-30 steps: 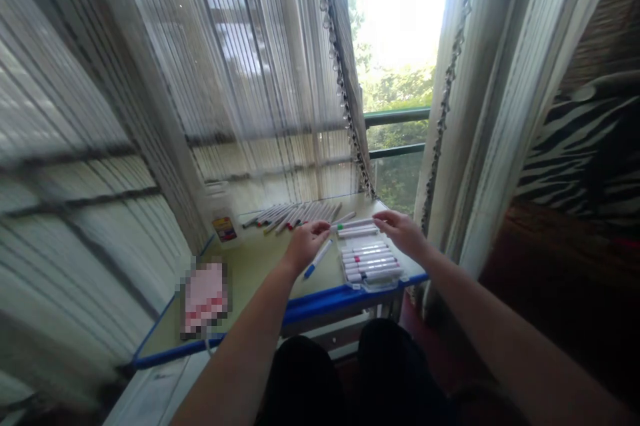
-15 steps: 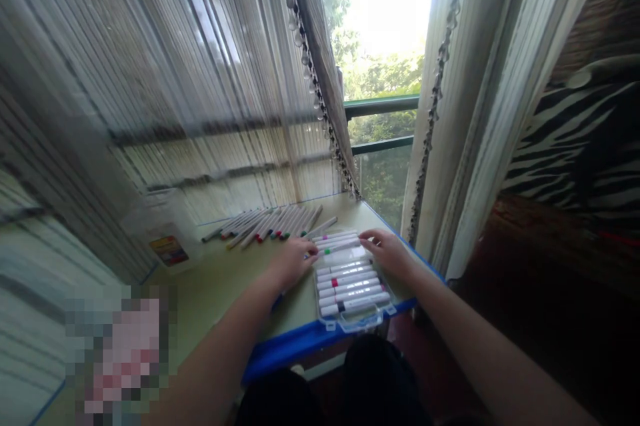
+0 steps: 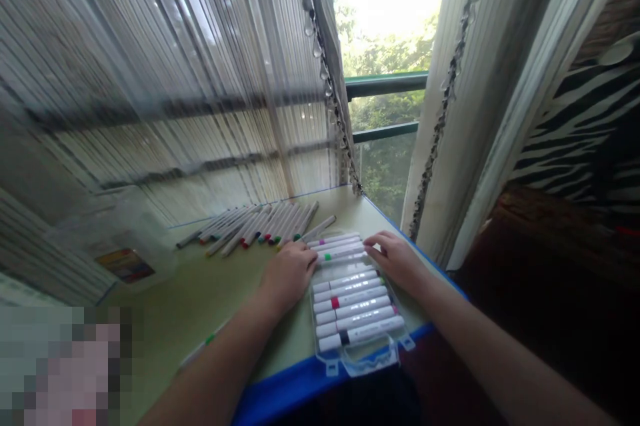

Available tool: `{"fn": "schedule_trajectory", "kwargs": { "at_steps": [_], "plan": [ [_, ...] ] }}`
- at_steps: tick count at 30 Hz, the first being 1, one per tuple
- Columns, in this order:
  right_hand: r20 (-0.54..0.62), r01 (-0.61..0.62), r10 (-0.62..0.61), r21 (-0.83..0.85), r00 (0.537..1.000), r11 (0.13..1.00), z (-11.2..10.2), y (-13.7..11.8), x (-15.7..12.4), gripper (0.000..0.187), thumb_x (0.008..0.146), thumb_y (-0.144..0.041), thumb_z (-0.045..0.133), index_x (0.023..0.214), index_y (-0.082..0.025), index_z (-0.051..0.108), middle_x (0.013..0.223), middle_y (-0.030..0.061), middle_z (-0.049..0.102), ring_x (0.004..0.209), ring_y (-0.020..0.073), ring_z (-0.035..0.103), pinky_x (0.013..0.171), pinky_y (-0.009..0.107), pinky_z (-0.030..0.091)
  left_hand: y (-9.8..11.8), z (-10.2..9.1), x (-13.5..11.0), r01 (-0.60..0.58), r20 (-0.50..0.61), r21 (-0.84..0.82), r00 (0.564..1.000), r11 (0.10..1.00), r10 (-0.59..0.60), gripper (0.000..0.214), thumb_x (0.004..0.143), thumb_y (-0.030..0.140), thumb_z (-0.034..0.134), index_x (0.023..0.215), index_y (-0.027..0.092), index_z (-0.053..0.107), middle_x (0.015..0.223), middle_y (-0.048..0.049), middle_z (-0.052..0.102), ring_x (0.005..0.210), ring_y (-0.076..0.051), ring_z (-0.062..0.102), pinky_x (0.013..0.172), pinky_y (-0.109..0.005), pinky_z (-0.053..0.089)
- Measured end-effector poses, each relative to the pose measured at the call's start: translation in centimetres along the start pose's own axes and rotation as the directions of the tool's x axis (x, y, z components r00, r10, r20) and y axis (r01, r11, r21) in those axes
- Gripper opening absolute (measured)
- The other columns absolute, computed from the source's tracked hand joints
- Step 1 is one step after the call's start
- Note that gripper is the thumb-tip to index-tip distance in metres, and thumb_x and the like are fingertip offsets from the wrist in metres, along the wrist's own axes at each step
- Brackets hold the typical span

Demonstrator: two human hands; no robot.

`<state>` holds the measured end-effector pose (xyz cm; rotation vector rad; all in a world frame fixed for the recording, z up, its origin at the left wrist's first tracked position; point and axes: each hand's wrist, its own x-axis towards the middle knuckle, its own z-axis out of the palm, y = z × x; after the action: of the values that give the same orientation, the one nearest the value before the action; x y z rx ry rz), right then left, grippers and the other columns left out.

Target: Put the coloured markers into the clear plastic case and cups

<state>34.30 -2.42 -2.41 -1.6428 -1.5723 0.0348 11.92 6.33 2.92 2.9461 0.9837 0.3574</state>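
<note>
A clear plastic case [image 3: 367,359] lies open near the table's front edge, filled with several white markers [image 3: 355,309] laid side by side. My left hand [image 3: 287,274] rests at the case's left side, fingers curled against the ends of the upper markers. My right hand [image 3: 397,259] sits at the case's right side, fingers bent over the other ends of the same markers, one with a green band [image 3: 327,257]. Both hands pinch that marker row from either end.
A row of several loose markers [image 3: 255,226] lies at the back of the pale green table with its blue edge [image 3: 295,383]. A clear lid with a coloured label [image 3: 125,265] stands at the left. Curtains [image 3: 165,79] hang close behind; one marker [image 3: 200,346] lies under my left forearm.
The view has tilted down and closer to the table. Both hands came down from holding a green-banded marker above the case to pressing it into the upper row.
</note>
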Motion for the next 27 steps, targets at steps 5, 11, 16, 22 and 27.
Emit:
{"fn": "schedule_trajectory", "kwargs": {
  "at_steps": [5, 11, 16, 22, 27],
  "plan": [
    [0.011, -0.013, 0.014, -0.027, 1.000, 1.000, -0.15, -0.10, -0.16, 0.017, 0.083, -0.024, 0.053, 0.086, -0.018, 0.069, 0.084, 0.0054, 0.064, 0.071, 0.0151, 0.059, 0.074, 0.029, 0.047, 0.28, 0.75, -0.26, 0.021, -0.052, 0.009, 0.998, 1.000, -0.020, 0.024, 0.087, 0.027, 0.049, 0.090, 0.020, 0.072, 0.093, -0.0077, 0.065, 0.088, -0.021, 0.056, 0.079, -0.032, 0.045],
    [-0.012, 0.013, -0.014, -0.029, 1.000, 0.999, -0.37, -0.14, -0.39, 0.022, 0.084, -0.026, 0.052, 0.091, -0.017, 0.071, 0.088, 0.0072, 0.065, 0.079, 0.0167, 0.060, 0.079, 0.029, 0.047, 0.31, 0.60, -0.43, 0.015, -0.048, 0.047, 0.999, 0.999, -0.012, 0.025, 0.087, 0.026, 0.048, 0.090, 0.020, 0.071, 0.092, -0.0076, 0.065, 0.088, -0.021, 0.056, 0.077, -0.032, 0.045],
    [-0.007, -0.005, 0.005, -0.016, 1.000, 1.000, -0.54, -0.25, -0.59, 0.023, 0.082, -0.022, 0.051, 0.093, -0.017, 0.071, 0.088, 0.0066, 0.063, 0.069, 0.0140, 0.059, 0.075, 0.028, 0.048, 0.06, 0.61, -0.58, 0.012, -0.075, 0.014, 0.997, 1.000, -0.011, 0.022, 0.086, 0.025, 0.048, 0.095, 0.019, 0.068, 0.095, -0.0074, 0.065, 0.090, -0.021, 0.058, 0.081, -0.032, 0.045],
    [-0.020, 0.028, -0.029, -0.024, 0.999, 0.999, -0.46, -0.26, -0.68, 0.024, 0.082, -0.019, 0.050, 0.088, -0.020, 0.073, 0.085, 0.0061, 0.063, 0.076, 0.0158, 0.060, 0.076, 0.028, 0.047, 0.12, 0.59, -0.62, 0.019, -0.072, 0.030, 0.997, 0.999, -0.017, 0.018, 0.083, 0.022, 0.051, 0.091, 0.020, 0.067, 0.095, -0.0067, 0.064, 0.091, -0.021, 0.058, 0.081, -0.031, 0.046],
    [-0.011, 0.070, -0.070, -0.018, 0.997, 0.997, -0.41, -0.23, -0.67, 0.026, 0.083, -0.019, 0.049, 0.092, -0.021, 0.073, 0.083, 0.0053, 0.061, 0.070, 0.0139, 0.058, 0.072, 0.027, 0.047, 0.06, 0.56, -0.71, 0.015, -0.095, 0.024, 0.995, 1.000, -0.013, 0.019, 0.083, 0.022, 0.051, 0.091, 0.019, 0.067, 0.094, -0.0076, 0.063, 0.092, -0.021, 0.057, 0.082, -0.031, 0.046]
  ]
}}
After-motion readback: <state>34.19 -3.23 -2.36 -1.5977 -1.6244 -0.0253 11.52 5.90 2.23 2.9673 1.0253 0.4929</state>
